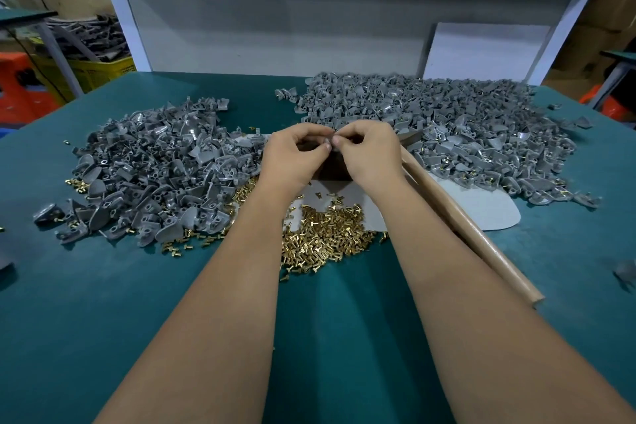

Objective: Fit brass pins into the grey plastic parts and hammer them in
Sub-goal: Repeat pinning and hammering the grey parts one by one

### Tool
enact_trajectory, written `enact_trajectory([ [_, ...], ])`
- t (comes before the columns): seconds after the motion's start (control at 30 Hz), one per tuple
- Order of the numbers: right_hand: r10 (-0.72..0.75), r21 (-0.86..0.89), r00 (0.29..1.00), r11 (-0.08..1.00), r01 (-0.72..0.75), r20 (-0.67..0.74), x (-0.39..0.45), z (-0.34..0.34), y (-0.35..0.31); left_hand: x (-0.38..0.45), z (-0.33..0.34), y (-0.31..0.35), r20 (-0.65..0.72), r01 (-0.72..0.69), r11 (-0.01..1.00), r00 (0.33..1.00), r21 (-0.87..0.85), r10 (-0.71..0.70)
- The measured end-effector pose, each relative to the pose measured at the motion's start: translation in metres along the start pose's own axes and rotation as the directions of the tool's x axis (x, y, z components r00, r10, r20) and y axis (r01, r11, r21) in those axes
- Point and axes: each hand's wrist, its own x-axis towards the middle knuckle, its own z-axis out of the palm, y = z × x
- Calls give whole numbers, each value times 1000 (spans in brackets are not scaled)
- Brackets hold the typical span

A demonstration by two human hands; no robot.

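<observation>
My left hand [296,157] and my right hand [370,155] meet at the table's middle, fingertips pinched together on one small grey plastic part [328,142], mostly hidden by my fingers. A heap of brass pins [327,232] lies just below my wrists. One pile of grey plastic parts [148,172] spreads to the left. A bigger pile of grey parts [457,134], some with brass pins showing, fills the right. A long wooden hammer handle [471,234] lies slanted beside my right forearm, its head hidden behind my hand.
The green table mat [103,313] carries everything. A pale grey sheet [481,206] lies under the right pile. A white board [481,52] leans against the back panel. A yellow crate [93,72] stands off the table, far left. One stray grey part [624,270] sits near the right edge.
</observation>
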Motion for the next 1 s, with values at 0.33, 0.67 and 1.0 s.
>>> enact_trajectory([
  [0.33,-15,-186,1000,983,9,-28,4,4,-5,2,2,0,-12,3,1000,1000,-1,-3],
  [0.67,-59,-184,997,982,48,-55,-1,4,-5,4,0,-5,12,50,996,999,-77,-49],
  [1.0,-115,-86,984,991,103,-139,-6,-7,8,2,0,0,9,75,994,997,-79,-75],
])
